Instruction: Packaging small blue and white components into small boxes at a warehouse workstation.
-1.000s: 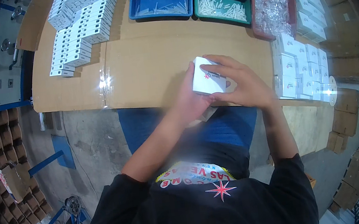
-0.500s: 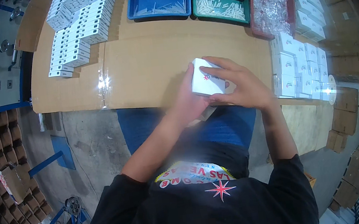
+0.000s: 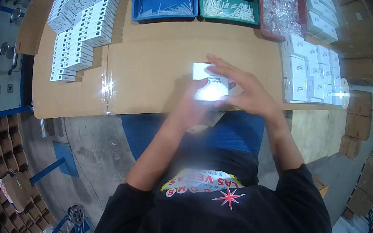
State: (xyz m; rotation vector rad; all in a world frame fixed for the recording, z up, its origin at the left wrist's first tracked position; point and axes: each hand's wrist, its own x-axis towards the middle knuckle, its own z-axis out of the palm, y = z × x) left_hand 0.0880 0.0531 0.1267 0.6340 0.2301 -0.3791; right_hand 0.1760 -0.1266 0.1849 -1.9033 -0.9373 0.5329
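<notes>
A small white box [image 3: 211, 88] with dark print sits between my two hands, just above the table's near edge. Its lower part shines with glare. My right hand [image 3: 246, 90] grips it from the right, fingers over the top and thumb at the lower corner. On the other side my left hand [image 3: 190, 106] is smeared by motion, but its thumb rests against the box's left face. The rest of its fingers are hidden or blurred.
Stacked white boxes stand at the far left [image 3: 86, 33] and right [image 3: 300, 66] of the cardboard-covered table [image 3: 155, 59]. Along the back are a blue tray [image 3: 166, 14], a green tray [image 3: 229, 9] of white plugs and a red tray [image 3: 265, 30] of clear bags.
The box has moved slightly left and turned, showing a different printed face with strong glare. My left hand has shifted its hold, its thumb now lower on the box.
</notes>
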